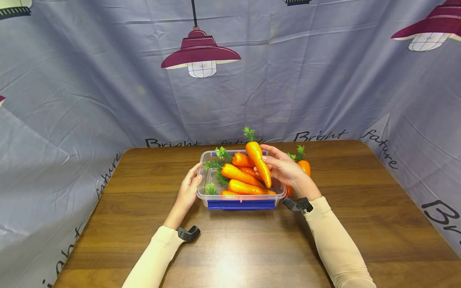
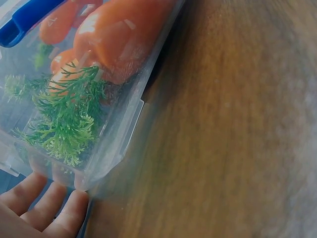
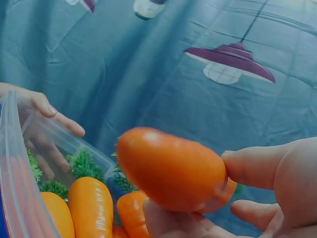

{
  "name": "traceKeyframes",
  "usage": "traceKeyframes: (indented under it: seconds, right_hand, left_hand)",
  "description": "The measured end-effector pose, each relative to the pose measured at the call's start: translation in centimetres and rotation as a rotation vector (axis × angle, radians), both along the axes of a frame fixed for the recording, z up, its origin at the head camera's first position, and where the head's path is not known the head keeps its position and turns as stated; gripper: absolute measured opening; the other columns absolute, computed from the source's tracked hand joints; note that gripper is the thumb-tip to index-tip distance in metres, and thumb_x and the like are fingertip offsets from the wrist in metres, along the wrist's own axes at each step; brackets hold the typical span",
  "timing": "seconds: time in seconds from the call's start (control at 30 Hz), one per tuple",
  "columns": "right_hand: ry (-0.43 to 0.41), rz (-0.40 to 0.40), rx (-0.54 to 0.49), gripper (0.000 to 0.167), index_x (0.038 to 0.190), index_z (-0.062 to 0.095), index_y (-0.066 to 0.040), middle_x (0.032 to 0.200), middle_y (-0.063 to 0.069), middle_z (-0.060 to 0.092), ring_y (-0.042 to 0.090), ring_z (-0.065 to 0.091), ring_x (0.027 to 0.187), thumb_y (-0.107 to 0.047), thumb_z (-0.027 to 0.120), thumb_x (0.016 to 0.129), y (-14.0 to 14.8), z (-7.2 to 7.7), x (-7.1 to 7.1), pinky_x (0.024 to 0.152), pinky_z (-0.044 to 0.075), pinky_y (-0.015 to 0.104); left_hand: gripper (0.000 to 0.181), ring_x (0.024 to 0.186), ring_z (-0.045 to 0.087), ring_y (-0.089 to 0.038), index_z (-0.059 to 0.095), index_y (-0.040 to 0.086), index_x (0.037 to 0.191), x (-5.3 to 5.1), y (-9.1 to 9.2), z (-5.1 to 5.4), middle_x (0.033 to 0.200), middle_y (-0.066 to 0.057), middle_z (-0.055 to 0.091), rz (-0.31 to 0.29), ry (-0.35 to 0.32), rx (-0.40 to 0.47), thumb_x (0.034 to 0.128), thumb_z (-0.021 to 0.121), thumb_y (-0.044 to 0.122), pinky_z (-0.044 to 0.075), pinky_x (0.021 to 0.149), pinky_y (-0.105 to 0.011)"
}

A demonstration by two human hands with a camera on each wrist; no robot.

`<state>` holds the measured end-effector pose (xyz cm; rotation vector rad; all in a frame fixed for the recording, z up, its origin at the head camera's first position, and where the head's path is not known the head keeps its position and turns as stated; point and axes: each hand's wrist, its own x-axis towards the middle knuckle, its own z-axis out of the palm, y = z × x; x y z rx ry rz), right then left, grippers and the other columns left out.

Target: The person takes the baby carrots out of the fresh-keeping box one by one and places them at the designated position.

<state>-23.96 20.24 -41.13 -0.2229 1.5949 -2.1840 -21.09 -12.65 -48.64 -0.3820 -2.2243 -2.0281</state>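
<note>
My right hand (image 1: 286, 170) pinches an orange carrot (image 1: 258, 160) with a green leafy top between thumb and fingers. The carrot is tilted above the right part of a clear plastic container (image 1: 240, 197) with blue clips. Inside the container, several carrots (image 1: 245, 187) lie with their green tops (image 1: 210, 189) toward the left. My left hand (image 1: 188, 186) rests against the container's left end. Close up, its fingers (image 2: 74, 213) touch the outside of the clear wall, and their tips show through it from the right wrist view.
At least one more carrot (image 1: 304, 167) lies on the wooden table (image 1: 144, 192) to the right of the container, partly hidden behind my right hand. A grey fabric backdrop (image 1: 281, 92) printed with lamps stands behind the table and along both sides.
</note>
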Motion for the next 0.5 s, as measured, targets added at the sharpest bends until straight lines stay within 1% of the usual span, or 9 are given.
traceKeyframes:
  seconds: [0.13, 0.3, 0.4, 0.5]
  right_hand:
    - [0.005, 0.009, -0.024, 0.059, 0.157, 0.020, -0.012, 0.116, 0.003, 0.062, 0.020, 0.075, 0.090, -0.005, 0.046, 0.105, 0.1, 0.1, 0.0, 0.082, 0.063, 0.036]
    - [0.001, 0.022, -0.083, 0.057, 0.152, 0.027, -0.022, 0.115, 0.003, 0.065, 0.024, 0.076, 0.094, 0.001, 0.047, 0.103, 0.8, 0.4, 0.3, 0.082, 0.063, 0.037]
    - [0.037, 0.035, -0.109, 0.059, 0.150, 0.029, -0.025, 0.112, 0.003, 0.067, 0.022, 0.075, 0.094, 0.003, 0.047, 0.103, 1.8, 0.8, 0.6, 0.080, 0.063, 0.036]
    - [0.090, 0.036, -0.123, 0.059, 0.150, 0.030, -0.026, 0.111, 0.003, 0.067, 0.020, 0.075, 0.095, 0.005, 0.047, 0.102, 3.1, 1.2, 1.0, 0.079, 0.063, 0.034]
  left_hand:
    - [0.048, 0.152, 0.029, -0.039, 0.038, -0.004, 0.152, 0.0, 0.0, 0.1, 0.163, -0.024, 0.035, -0.002, -0.003, -0.003, 0.1052, 0.040, 0.004, 0.027, 0.123, -0.054]
    - [0.048, 0.152, 0.030, -0.039, 0.038, -0.004, 0.152, 0.1, 0.1, 0.1, 0.163, -0.024, 0.035, -0.003, -0.001, -0.014, 0.1052, 0.040, 0.004, 0.029, 0.122, -0.050]
    - [0.047, 0.152, 0.030, -0.039, 0.039, -0.005, 0.152, 0.1, 0.0, 0.0, 0.162, -0.025, 0.035, 0.000, -0.001, -0.019, 0.1051, 0.040, 0.004, 0.030, 0.122, -0.047]
    - [0.047, 0.153, 0.028, -0.039, 0.039, -0.005, 0.152, 0.1, -0.1, 0.1, 0.162, -0.025, 0.035, 0.000, 0.002, -0.010, 0.1050, 0.041, 0.004, 0.028, 0.123, -0.048]
